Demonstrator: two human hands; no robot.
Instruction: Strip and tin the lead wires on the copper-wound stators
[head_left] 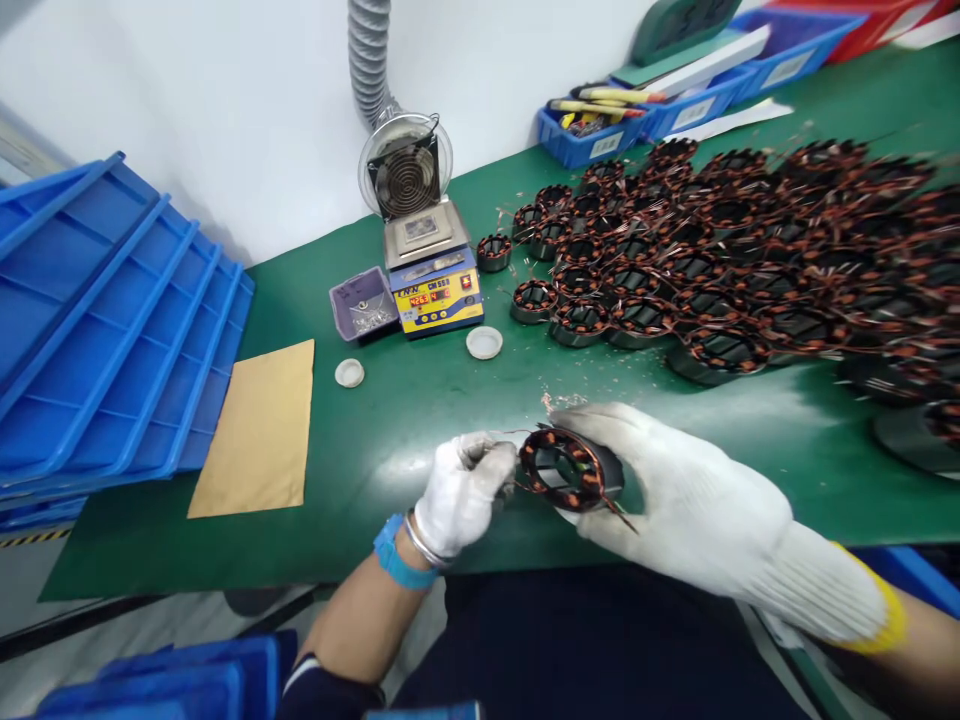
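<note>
A round motor stator [609,472] with a black rim and copper windings is tilted above the green table near its front edge. My right hand [675,490], in a white glove with a yellow cuff, wraps round its right side. From the left, my left hand [469,490], also in a white glove, pinches at the stator's left edge, where thin copper wires stick out; its fingertips are closed on what looks like a wire. Another loose wire end points out at the stator's lower right. Small copper scraps [559,402] lie just behind it.
Many stators [720,350] cover the table's right side. A yellow-blue soldering pot [439,300] with a fan stands at the back, beside a purple tray [365,305] and white dishes [484,343]. Stacked blue bins [112,330] and brown paper [259,430] are left; small blue boxes [592,145] behind.
</note>
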